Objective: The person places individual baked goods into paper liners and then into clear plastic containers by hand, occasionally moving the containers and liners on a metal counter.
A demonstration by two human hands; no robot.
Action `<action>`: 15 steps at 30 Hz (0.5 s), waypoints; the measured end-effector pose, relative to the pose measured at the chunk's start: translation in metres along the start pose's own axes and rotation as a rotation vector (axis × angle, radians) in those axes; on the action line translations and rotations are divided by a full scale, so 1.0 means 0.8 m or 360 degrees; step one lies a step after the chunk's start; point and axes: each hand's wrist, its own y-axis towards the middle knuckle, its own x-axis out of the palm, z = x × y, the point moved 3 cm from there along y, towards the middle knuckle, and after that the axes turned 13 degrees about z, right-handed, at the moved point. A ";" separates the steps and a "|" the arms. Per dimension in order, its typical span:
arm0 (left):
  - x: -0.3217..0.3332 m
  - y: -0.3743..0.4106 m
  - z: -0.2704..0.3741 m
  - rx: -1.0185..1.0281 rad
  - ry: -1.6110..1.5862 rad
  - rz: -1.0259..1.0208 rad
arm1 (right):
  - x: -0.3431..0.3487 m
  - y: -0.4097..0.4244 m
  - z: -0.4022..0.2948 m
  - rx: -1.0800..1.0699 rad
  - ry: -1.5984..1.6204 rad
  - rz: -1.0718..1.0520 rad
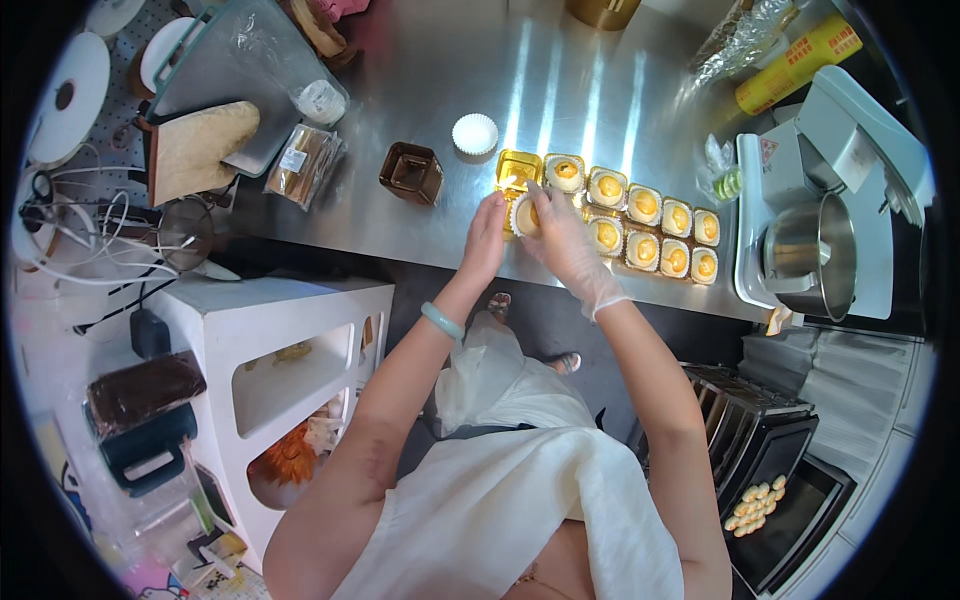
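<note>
My right hand, in a clear disposable glove, holds a round pastry with a yellow topping in a white fluted paper cup. It hovers over the left end of a gold plastic compartment tray. My bare left hand is at the tray's left edge, fingers together and pointing away from me; whether it grips the rim is unclear. Two rows of similar pastries in paper cups fill the compartments to the right. The far-left compartment holds no pastry, and the one below it is partly hidden by my hands.
On the steel worktop are white paper baking cups, a brown square container and a wrapped packet. A stand mixer with steel bowl stands at right. Below it, small pastries sit on a dark baking tray.
</note>
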 end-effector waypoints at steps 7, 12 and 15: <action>-0.018 0.058 -0.066 0.0428 0.0595 0.0212 | 0.068 0.024 0.027 -0.0013 -0.0321 -0.0209; -0.029 0.056 -0.082 0.0330 0.0496 0.0130 | 0.079 0.027 0.022 -0.0118 -0.0328 -0.0248; -0.033 0.054 -0.086 0.0221 0.0409 0.0136 | 0.079 0.026 0.018 -0.0175 -0.0304 -0.0270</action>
